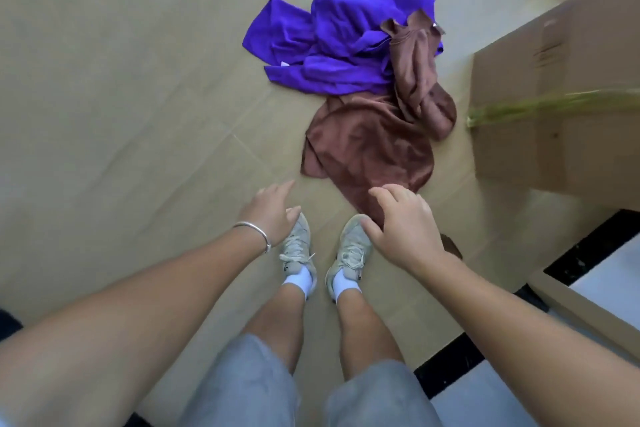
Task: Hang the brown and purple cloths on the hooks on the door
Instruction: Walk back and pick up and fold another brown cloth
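Head view, looking straight down at the floor (104, 87).

Purple cloth (349, 35) lies crumpled in the upper middle of the frame. Brown cloth (370, 146) is heaped just below it, centre right, with a twisted arm of brown fabric running up over the purple one's right edge. The two touch and overlap there, so lifting one will likely drag the other.

Both are on the floor; nothing hung yet. No door or hooks in view, so where they must go cannot be told from here.

Left hand (270, 211) sits centre frame, just left of the brown cloth's lower corner, fingers loosely extended and holding nothing. A thin bracelet (254, 230) is on that wrist. Right hand (401, 218) hovers over the brown cloth's nearest tail, fingers spread and slightly bent, empty. Whether the fingertips already touch the fabric cannot be told. Both arms reach forward and down, which reads as a stoop toward the pile, brown cloth the probable first pick since it lies nearest.

Shoes (298, 246) stand side by side below the hands, the right toe at the brown cloth's tail.

Cardboard box (554, 107) fills the right edge, close beside the brown heap. A blurred green streak (554, 104) crosses it; unidentifiable. Dark strip and pale surface at lower right.

Task judged at its start: pickup pending.
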Available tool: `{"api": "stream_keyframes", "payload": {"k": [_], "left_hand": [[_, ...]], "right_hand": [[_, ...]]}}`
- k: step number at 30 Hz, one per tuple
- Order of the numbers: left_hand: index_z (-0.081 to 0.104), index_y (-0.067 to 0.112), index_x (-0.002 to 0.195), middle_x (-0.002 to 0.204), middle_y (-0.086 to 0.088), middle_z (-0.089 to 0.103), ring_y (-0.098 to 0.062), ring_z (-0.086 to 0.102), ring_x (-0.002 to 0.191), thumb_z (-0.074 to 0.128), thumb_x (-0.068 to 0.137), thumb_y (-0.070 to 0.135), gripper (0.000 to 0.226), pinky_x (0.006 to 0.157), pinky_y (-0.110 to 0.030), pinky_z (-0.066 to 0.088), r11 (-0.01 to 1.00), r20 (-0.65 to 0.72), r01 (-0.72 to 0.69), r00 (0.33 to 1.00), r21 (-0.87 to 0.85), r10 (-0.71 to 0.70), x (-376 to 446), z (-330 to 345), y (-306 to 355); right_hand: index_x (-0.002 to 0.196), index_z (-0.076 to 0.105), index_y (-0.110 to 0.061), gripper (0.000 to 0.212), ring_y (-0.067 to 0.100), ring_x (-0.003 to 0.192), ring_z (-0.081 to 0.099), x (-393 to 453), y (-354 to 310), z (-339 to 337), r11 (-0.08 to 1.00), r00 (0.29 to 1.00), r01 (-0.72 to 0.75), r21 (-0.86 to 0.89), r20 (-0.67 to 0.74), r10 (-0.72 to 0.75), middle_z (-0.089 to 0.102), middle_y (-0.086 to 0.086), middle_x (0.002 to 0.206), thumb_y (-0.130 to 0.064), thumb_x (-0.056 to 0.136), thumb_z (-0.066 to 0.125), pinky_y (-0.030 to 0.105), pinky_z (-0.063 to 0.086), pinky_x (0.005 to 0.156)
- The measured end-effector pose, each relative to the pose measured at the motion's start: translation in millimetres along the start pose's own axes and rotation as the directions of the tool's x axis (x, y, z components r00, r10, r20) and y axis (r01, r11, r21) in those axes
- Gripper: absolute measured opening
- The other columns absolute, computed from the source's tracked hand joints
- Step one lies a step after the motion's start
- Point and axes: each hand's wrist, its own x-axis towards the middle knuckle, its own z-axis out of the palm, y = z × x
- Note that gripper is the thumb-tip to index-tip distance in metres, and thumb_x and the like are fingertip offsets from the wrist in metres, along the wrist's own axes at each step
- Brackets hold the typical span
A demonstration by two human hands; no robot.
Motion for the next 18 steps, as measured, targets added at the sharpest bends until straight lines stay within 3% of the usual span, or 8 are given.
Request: {"api": "stream_keyframes", "payload": {"k": [8,13,15,18], "left_hand": [[0.037,0.017,0.141,0.136,-0.010,0.050,-0.031,0.048,0.123,0.054,0.092,0.034,0.055,0.100,-0.040,0.041,0.995,0.007,-0.031,0.999,-0.091,0.032,156,83,-14],[0.038,0.019,0.143,0.136,-0.005,0.052,-0.024,0.053,0.120,0.058,0.090,0.035,0.059,0.100,-0.033,0.042,0.918,-0.050,0.082,0.993,-0.389,-0.110,236,111,-22],[0.034,0.019,0.145,0.140,-0.006,0.047,-0.023,0.049,0.124,0.060,0.089,0.034,0.064,0.104,-0.032,0.038,0.895,-0.128,0.069,0.982,-0.440,-0.139,259,117,-25],[0.035,0.017,0.143,0.141,-0.008,0.040,-0.023,0.041,0.129,0.063,0.087,0.030,0.064,0.106,-0.030,0.031,0.931,-0.358,-0.038,0.928,-0.363,-0.102,290,117,-29]], "right_hand": [[0.131,0.049,-0.018,0.055,0.026,0.122,0.045,148,46,114,0.987,0.990,0.142,-0.071,-0.001,-0.143,0.049,0.004,0.131,-0.043,0.084,0.061,0.047,0.032,0.106],[0.130,0.051,-0.011,0.057,0.032,0.121,0.046,235,62,147,0.947,0.952,0.277,-0.160,-0.087,-0.293,0.051,0.013,0.132,-0.038,0.082,0.065,0.043,0.037,0.103],[0.131,0.051,-0.010,0.057,0.033,0.124,0.044,261,63,153,0.938,0.936,0.311,-0.154,-0.122,-0.331,0.050,0.014,0.134,-0.034,0.081,0.066,0.041,0.036,0.104],[0.129,0.053,-0.010,0.052,0.032,0.126,0.043,297,64,154,0.913,0.896,0.359,-0.192,-0.202,-0.395,0.050,0.013,0.133,-0.026,0.081,0.064,0.040,0.034,0.105]]}}
